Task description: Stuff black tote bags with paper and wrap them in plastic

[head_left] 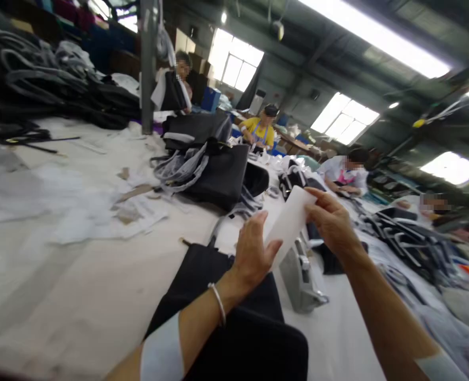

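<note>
A white, paper-like strip is held up at a slant over the table. My right hand pinches its upper right corner between thumb and fingers. By the strip's lower left side is my left hand, its thumb spread away from the fingers. That thumb overlaps the strip in view; whether it presses on it I cannot tell. Beneath my left forearm lies a black bag with a strap running off its far end. A grey metal tape dispenser-like device stands just right of the bag, under the strip.
Black bags with wrapped handles sit ahead on the white table. Scrap paper lies at left, near a metal post. More bags are piled right. Several co-workers, one in a yellow shirt, work beyond.
</note>
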### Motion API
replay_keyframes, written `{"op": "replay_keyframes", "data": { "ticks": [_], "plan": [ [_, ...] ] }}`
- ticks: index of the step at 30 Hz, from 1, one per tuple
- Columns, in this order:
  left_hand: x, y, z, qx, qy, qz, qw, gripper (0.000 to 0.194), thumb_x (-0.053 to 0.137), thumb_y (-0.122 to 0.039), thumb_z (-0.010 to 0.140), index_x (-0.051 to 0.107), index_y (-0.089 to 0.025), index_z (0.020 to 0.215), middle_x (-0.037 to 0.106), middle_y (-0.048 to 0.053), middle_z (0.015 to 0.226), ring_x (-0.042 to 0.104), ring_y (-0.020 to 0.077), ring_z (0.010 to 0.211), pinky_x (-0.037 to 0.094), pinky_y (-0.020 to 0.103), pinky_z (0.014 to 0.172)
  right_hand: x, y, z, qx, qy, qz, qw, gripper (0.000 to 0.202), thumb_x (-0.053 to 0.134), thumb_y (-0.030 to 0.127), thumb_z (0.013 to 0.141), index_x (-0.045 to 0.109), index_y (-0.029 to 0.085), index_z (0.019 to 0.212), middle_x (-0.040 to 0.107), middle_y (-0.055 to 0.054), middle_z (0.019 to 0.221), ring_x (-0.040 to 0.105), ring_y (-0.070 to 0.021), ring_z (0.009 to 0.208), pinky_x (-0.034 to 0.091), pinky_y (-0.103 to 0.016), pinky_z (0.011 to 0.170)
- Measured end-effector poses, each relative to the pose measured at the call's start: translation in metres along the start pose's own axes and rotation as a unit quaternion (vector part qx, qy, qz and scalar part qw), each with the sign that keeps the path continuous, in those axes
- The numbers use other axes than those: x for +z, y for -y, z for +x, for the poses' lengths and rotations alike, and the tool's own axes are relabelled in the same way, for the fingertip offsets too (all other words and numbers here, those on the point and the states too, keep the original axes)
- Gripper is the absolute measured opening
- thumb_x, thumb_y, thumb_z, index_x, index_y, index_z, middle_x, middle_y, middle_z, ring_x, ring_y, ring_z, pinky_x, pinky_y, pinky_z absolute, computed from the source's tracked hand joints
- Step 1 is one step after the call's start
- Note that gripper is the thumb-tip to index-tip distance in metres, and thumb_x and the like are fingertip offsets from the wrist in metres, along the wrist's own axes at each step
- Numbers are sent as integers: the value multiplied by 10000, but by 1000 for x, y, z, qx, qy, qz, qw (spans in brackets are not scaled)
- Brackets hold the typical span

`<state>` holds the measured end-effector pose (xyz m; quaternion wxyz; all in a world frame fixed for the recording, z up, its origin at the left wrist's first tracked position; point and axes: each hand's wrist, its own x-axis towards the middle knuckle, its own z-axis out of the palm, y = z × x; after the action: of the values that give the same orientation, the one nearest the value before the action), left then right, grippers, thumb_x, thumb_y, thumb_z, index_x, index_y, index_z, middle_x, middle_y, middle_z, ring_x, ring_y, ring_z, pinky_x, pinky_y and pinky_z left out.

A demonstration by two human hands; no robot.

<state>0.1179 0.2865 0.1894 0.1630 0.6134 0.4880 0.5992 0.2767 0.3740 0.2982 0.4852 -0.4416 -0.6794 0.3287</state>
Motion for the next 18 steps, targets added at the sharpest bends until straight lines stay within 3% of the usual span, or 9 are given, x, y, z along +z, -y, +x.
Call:
{"op": "replay_keyframes", "data": {
  "ticks": [3, 5, 8, 10, 12, 15, 18],
  "plan": [
    [-46, 7, 10, -107, 129, -50, 985, 370, 577, -388, 874, 608, -128, 1135, 680, 106, 1047, 635, 253, 964, 506, 385, 882, 52, 7, -24, -1, 31, 74, 997, 449, 709, 298, 734, 626, 249, 1173, 629, 9, 856, 560, -126, 632, 489, -276, 569],
    [-84, 21, 9, -158, 140, -67, 975, 316, 575, -404, 863, 652, -135, 1012, 682, 47, 873, 634, 204, 804, 511, 319, 768, 86, 7, -37, 3, 50, 107, 993, 445, 685, 333, 778, 600, 275, 1210, 636, 1, 912, 607, -140, 689, 514, -288, 603],
    [-146, 50, -2, -215, 36, -123, 968, 315, 618, -358, 810, 648, -139, 1034, 693, 35, 907, 629, 184, 813, 499, 275, 731, 134, -3, -58, 28, 90, 99, 991, 390, 634, 422, 842, 614, 245, 1189, 672, -33, 978, 669, -181, 825, 552, -322, 692],
    [-182, 70, -13, -258, -51, -200, 944, 378, 665, -311, 742, 635, -121, 1068, 709, 55, 944, 642, 197, 830, 512, 280, 716, 162, -15, -72, 18, 148, 8, 989, 348, 624, 437, 855, 661, 217, 1123, 698, -56, 1012, 672, -207, 910, 549, -375, 812],
    [-207, 86, -27, -301, -109, -274, 907, 404, 693, -267, 680, 647, -84, 1037, 722, 92, 947, 658, 227, 852, 532, 307, 719, 186, -29, -84, -22, 222, -114, 968, 300, 620, 402, 864, 685, 226, 1097, 700, -61, 1088, 650, -228, 1005, 504, -424, 931],
    [-224, 102, -49, -340, -146, -330, 869, 319, 673, -223, 655, 681, -47, 920, 736, 137, 915, 676, 259, 884, 553, 357, 778, 211, -50, -95, -71, 308, -224, 922, 297, 572, 363, 905, 664, 238, 1157, 669, -68, 1199, 608, -245, 1110, 457, -434, 999],
    [-221, 112, -65, -372, -193, -355, 836, 233, 677, -229, 667, 661, -72, 837, 727, 98, 791, 700, 253, 799, 574, 404, 793, 225, -69, -100, -91, 361, -255, 892, 341, 541, 372, 933, 633, 192, 1208, 653, -99, 1220, 588, -254, 1145, 438, -421, 1017]
  ]
}}
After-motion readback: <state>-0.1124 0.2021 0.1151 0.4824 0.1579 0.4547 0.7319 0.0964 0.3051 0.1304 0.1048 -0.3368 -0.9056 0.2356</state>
